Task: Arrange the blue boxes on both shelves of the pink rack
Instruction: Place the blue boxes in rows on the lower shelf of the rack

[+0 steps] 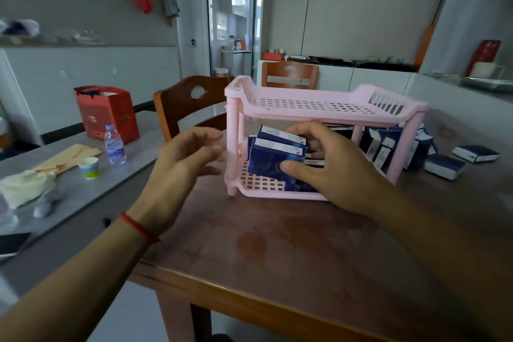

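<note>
A blue box (273, 159) is gripped by the right hand (327, 166) on the pink rack (319, 108) lower shelf; the left hand (180, 172) is spread, empty (beside the post). Leaning neighbours could be toppled if pushed.

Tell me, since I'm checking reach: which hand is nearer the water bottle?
Left. The left hand hovers right of the water bottle; the right hand is farther, at the pink rack.

On the grey tabletop (83, 191) to the left stand a water bottle (114, 145), a paper cup (89, 167) and a red gift bag (107, 114); wooden chairs (191, 103) behind.
</note>
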